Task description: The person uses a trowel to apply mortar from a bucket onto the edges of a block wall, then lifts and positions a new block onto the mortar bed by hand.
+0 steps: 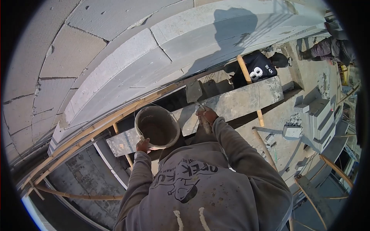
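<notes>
My left hand [143, 145] is closed on the near rim of a round bucket [157, 125], stained grey with what looks like mortar. The bucket tilts toward me, and its thin wire handle loops over the far side. My right hand [207, 115] grips the handle of a trowel [194, 92]. The trowel's flat blade, coated grey, points away from me toward the block wall [165, 50]. Both hands are above a mortar-stained plank [231, 101]. How much the bucket holds cannot be made out.
Bamboo poles [96, 131] run along the wall, and another bamboo pole [244, 69] crosses the plank. Below, a person in a dark shirt [256, 70] is close to the wall. Another person [331, 50] is at upper right. Stacked blocks [318, 117] stand on the ground at right.
</notes>
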Demonstrator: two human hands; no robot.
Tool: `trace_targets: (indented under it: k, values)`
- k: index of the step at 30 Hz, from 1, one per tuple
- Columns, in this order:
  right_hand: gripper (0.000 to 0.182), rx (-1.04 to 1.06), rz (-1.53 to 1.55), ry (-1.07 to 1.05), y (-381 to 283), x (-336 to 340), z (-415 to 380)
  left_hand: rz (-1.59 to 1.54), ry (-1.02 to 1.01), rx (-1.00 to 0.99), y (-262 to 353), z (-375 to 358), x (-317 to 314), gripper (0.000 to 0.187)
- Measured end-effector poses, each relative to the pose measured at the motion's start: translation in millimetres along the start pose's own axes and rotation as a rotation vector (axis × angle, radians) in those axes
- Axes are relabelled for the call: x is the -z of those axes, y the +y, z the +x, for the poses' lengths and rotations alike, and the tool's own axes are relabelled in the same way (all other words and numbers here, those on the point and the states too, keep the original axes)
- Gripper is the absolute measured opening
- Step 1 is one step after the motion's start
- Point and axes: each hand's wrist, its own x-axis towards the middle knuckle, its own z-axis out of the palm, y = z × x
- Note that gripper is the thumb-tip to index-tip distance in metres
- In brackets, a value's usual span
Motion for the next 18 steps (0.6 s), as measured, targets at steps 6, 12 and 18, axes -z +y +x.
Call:
trace_targets:
  k: [6, 12, 18]
  values:
    - [0.023, 0.049, 0.195, 0.181, 0.6, -57.5, 16.2, 0.367, -0.228, -0.246, 36.8, 9.0, 0.2, 0.037]
    - [0.026, 0.196, 0.414, 0.311, 29.9, -125.6, 115.9, 0.822, -0.364, -0.598, 21.4, 75.8, 36.7, 0.043]
    - [0.030, 0.368, 0.706, 0.556, 39.9, -182.6, 231.3, 0.742, -0.580, -0.426, 9.2, 131.6, 99.3, 0.019]
